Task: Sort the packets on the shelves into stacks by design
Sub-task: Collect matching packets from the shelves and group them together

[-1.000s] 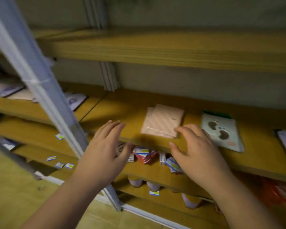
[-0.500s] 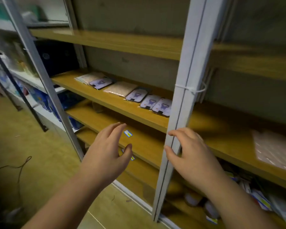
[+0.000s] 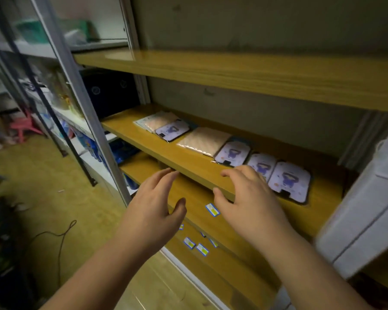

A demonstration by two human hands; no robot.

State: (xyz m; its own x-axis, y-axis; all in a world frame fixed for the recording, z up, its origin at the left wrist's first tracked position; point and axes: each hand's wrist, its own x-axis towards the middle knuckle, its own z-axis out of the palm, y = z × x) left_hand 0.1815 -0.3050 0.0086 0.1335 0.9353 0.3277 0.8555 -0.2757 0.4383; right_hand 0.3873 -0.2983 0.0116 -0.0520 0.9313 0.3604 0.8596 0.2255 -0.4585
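Head view: both hands, left (image 3: 151,212) and right (image 3: 248,199), hover spread and empty before 4 purple-figure packets (image 3: 289,181).

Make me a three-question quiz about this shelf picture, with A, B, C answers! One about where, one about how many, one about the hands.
1. Where do the purple-figure packets lie?
A. on the floor
B. on the middle wooden shelf
C. on the top shelf

2. How many purple-figure packets show?
A. four
B. one
C. nine

3. What are the left hand and right hand doing?
A. gripping a packet each
B. making fists
C. hovering open, holding nothing

Answers: B, they lie in a row on that board; A, four can be counted along it; C, the fingers are spread and nothing is in them.
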